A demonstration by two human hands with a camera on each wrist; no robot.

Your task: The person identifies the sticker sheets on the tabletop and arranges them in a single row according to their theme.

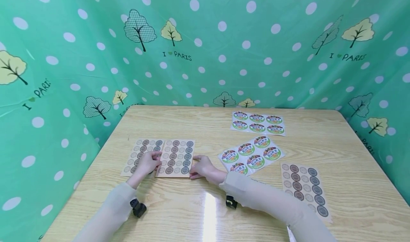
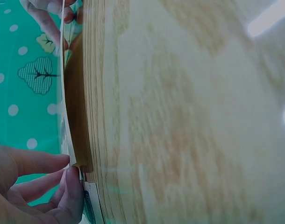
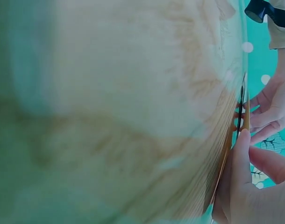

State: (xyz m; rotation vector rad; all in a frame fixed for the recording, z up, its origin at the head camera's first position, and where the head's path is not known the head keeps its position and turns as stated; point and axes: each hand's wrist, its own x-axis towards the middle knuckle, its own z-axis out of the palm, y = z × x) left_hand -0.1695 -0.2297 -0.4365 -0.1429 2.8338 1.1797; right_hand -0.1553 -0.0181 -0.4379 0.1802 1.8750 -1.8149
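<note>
Head view: pinching a sticker sheet (image 1: 175, 159) by opposite edges with left hand (image 1: 148, 162) and right hand (image 1: 203, 166), just beside another sheet (image 1: 133, 157); keep both edges level, grip lightly, avoid creasing.

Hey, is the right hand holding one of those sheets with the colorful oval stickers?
No, the right hand holds the right edge of a tan sheet of round stickers, opposite the left hand.
</note>
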